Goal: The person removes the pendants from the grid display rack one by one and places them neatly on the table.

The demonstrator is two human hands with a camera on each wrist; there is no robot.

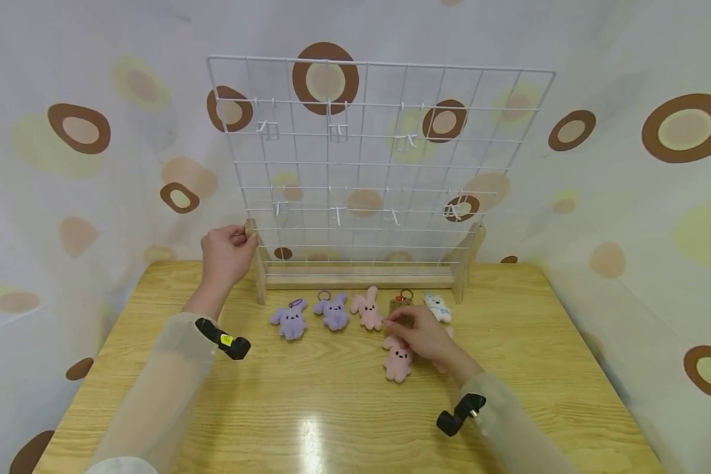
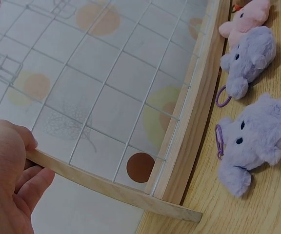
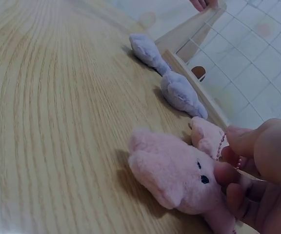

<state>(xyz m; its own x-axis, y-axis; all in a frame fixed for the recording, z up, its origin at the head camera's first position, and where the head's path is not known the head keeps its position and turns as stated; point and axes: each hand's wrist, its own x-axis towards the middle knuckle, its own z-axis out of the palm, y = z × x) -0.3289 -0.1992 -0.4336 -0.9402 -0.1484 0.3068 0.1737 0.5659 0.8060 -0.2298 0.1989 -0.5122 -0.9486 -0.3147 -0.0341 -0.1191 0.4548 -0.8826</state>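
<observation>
My left hand [image 1: 226, 255] grips the top of the left wooden upright [image 1: 260, 266] of a white wire grid rack [image 1: 364, 161], its thumb and fingers around the wood in the left wrist view. Low over the table, my right hand [image 1: 424, 334] pinches a pink bead chain [image 3: 221, 145] between thumb and finger. Under these fingers lies a pink plush bunny keychain [image 1: 397, 363], its face partly covered by them in the right wrist view. A brown plush keychain [image 1: 398, 303] is partly hidden behind the right hand, and another pink plush [image 1: 441, 367] is mostly covered by the wrist.
Two purple plush bunny keychains [image 1: 290, 322] and a pink one [image 1: 368, 311] lie in a row before the rack's wooden base [image 1: 358, 279]. A white plush keychain [image 1: 438, 308] lies at the right. Several white hooks [image 1: 338, 216] stick out from the grid. Patterned cloth [image 1: 118, 197] surrounds the table.
</observation>
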